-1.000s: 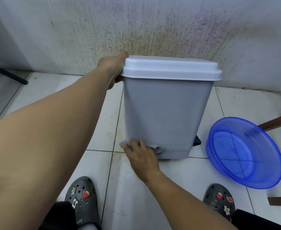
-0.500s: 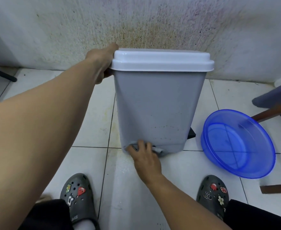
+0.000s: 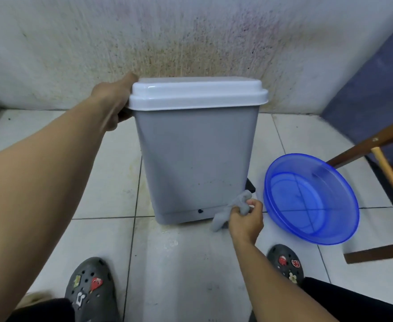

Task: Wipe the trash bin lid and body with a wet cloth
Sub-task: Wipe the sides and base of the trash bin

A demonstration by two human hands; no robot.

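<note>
Indoors, a grey trash bin [image 3: 198,163] is seen standing on a white tiled floor [image 3: 107,182], close to a stained wall [image 3: 191,38], its white lid [image 3: 198,94] shut on top. The bin's upper left corner is gripped by the left hand [image 3: 114,101], fingers curled under the lid's rim and thumb laid along the lid's edge. A grey cloth [image 3: 234,209] is bunched in the closed right hand [image 3: 246,217] and is held against the bin's lower right corner, one end hanging down to the floor. Dark specks are visible on the lower part of the bin's front face, and a small dark hole is seen near its base. A black pedal [image 3: 251,185] is partly shown behind the bin's lower right edge. A blue plastic basin [image 3: 310,196] is placed on the tiles just beside the bin, to the right of the cloth-holding hand. Wooden furniture legs [image 3: 362,147] are seen at far right. Two grey clogs [image 3: 91,289] decorated with charms are planted on the tiles at the bottom of the view.
</note>
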